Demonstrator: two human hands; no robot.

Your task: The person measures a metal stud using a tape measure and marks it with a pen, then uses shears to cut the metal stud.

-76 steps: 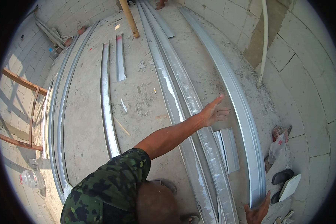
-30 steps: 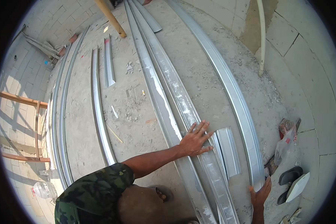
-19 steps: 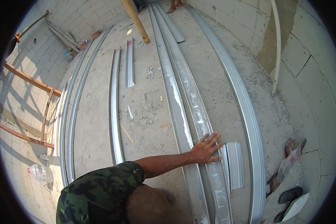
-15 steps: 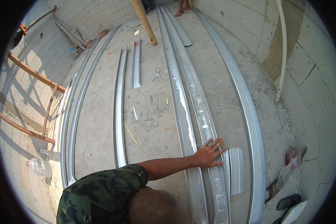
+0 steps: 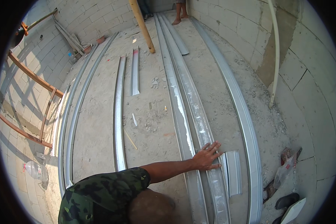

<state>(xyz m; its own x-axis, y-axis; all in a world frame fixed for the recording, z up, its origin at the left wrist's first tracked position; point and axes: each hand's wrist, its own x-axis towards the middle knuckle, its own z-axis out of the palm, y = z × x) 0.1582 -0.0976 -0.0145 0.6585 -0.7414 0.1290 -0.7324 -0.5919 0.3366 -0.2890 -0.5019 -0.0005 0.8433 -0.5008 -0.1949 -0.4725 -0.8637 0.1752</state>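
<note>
Neither of my hands is in view. A co-worker in a camouflage shirt (image 5: pixel 100 196) bends low at the lower edge, the head seen from above. That person's hand (image 5: pixel 206 156) lies with spread fingers on a long galvanized metal channel (image 5: pixel 198 117). Another long channel (image 5: pixel 178 108) runs close beside it on the left, its inside streaked white. Just right of the hand is a short piece of metal channel (image 5: pixel 233 173). A further long metal profile (image 5: pixel 246 123) curves along the right side in the wide view.
Several more channels lie left, including a medium one (image 5: pixel 119 119) and a short one (image 5: pixel 135 71). A wooden post (image 5: pixel 142 26) leans at the back. Another person's bare feet (image 5: pixel 179 19) stand far off. Sandals (image 5: pixel 287 201), a plastic bag (image 5: pixel 283 173) and a bottle (image 5: pixel 35 170) lie at the sides.
The whole view has shifted slightly, so the floor and channels sit a little lower and further left. The co-worker's hand stays on the same channel.
</note>
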